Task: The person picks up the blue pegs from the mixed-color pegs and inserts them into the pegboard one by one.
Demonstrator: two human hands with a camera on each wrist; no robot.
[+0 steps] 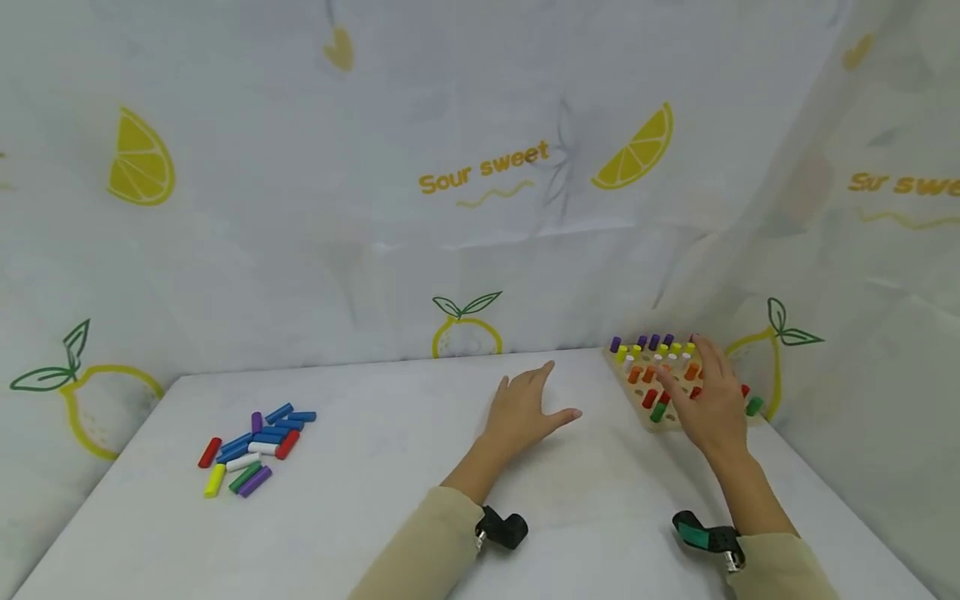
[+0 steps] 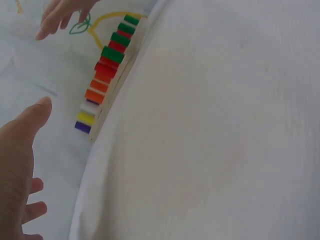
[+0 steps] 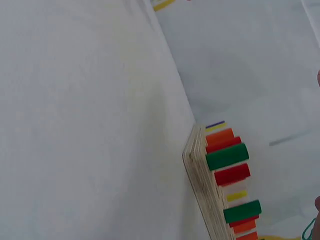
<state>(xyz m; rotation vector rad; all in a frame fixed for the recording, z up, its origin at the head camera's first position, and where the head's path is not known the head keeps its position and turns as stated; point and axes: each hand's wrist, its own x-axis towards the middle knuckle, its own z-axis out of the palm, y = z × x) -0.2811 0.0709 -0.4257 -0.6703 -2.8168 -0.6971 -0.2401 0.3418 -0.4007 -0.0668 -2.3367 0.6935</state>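
Observation:
A wooden pegboard (image 1: 617, 372) lies at the table's back right, with rows of purple, yellow, white, orange, red and green pegs standing in it. My right hand (image 1: 716, 408) is over the board's right part, fingers stretched forward and thumb apart; it hides some pegs. No peg shows between its fingers. In the left wrist view, that right hand (image 2: 67, 15) appears raised beyond the green pegs (image 2: 112, 54). Left of the board, my left hand (image 1: 520, 414) is over the white tabletop, its fingers spread and holding nothing.
A loose heap of pegs (image 1: 270, 435) in blue, red, white, yellow, green and purple lies on the left of the table (image 1: 360, 517). White cloth walls (image 1: 300, 250) with lemon prints stand behind the table and along its right side.

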